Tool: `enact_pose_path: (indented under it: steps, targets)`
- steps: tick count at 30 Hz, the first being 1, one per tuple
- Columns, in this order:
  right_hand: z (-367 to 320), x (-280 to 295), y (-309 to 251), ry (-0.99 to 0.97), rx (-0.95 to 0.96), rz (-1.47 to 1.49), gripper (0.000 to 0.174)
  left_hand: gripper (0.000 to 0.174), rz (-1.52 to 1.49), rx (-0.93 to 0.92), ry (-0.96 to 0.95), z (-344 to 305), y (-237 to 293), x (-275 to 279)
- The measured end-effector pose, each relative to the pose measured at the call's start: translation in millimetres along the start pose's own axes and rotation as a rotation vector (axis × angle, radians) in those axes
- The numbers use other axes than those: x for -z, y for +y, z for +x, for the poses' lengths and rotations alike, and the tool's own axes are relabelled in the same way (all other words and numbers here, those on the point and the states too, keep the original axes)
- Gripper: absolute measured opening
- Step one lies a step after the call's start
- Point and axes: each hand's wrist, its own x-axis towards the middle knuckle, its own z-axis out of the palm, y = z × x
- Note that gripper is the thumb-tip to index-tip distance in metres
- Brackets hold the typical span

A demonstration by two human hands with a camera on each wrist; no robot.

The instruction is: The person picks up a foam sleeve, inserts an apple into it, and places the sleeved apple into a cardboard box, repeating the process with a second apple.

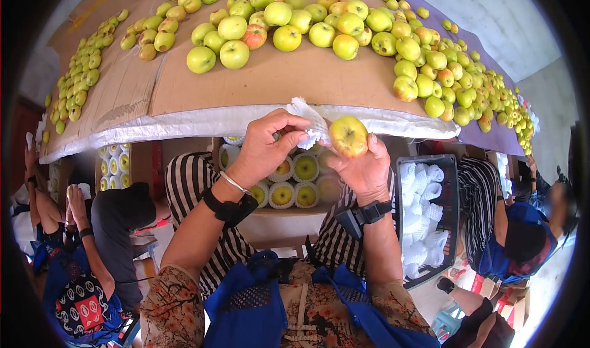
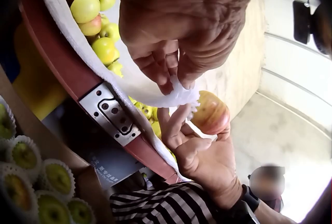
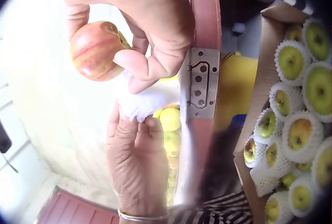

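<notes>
In the head view, my left hand (image 1: 265,145) pinches a white foam net sleeve (image 1: 312,122) between thumb and fingers, just in front of the table edge. My right hand (image 1: 364,175) holds a yellow-green apple (image 1: 348,136) with a reddish blush, beside the sleeve. Seen from the left wrist, the crumpled foam net (image 2: 180,95) reaches across to the right hand's fingers, close to the apple (image 2: 211,113). The right wrist view shows the apple (image 3: 96,51) gripped between thumb and fingers, with the sleeve (image 3: 142,102) bunched at the left fingertips.
Loose apples (image 1: 276,14) lie in piles on the cardboard-covered table (image 1: 246,90). Below its edge, a carton holds apples in foam nets (image 1: 283,194). A dark crate (image 1: 401,225) of white foam nets (image 1: 421,216) stands at the right. Other people sit on both sides.
</notes>
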Motion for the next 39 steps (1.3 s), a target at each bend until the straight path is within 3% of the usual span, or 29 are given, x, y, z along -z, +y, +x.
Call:
enact_pose_path:
  steps: [3,10,15,21,24,27,30,33,36,39]
  targets:
    - [-1.0,-2.1,1.4,0.006,0.032,0.022,0.060,0.023,-0.111,0.112,0.016,0.2,-4.4,-4.1]
    - [-1.9,-8.2,0.2,-0.078,0.134,0.072,0.064,0.015,0.169,-0.014,0.094,-3.2,4.4,-15.7]
    - [-5.5,-22.4,-0.6,-0.072,0.162,-0.075,0.080,0.009,0.134,0.047,0.232,-1.1,1.4,-20.2]
    - [-12.5,-20.3,1.7,-0.052,0.097,-0.321,0.083,0.009,0.177,-0.093,0.219,-0.2,3.7,-38.1]
    - [-13.7,-24.5,1.3,0.060,0.100,-0.419,0.074,0.007,-0.158,0.101,0.181,-1.4,-3.0,-38.1]
    - [-8.8,-25.5,2.6,0.180,0.159,-0.371,0.067,0.007,-0.270,0.216,0.147,-1.1,-0.4,-27.2]
    - [-6.2,-24.1,2.7,0.184,0.217,-0.318,0.064,0.009,-0.336,0.194,0.154,-0.5,2.1,-29.4]
    - [-6.6,-28.5,8.8,0.218,0.283,-0.552,0.065,0.010,-0.392,0.209,0.076,0.9,5.5,-33.8]
    - [-3.4,-29.4,18.6,0.267,0.359,-0.663,0.073,0.015,-0.264,0.169,0.061,-1.7,0.3,-31.6]
    - [-1.0,-24.0,23.2,0.362,0.513,-1.125,0.086,0.017,-0.269,0.206,0.089,-2.7,4.7,-29.1]
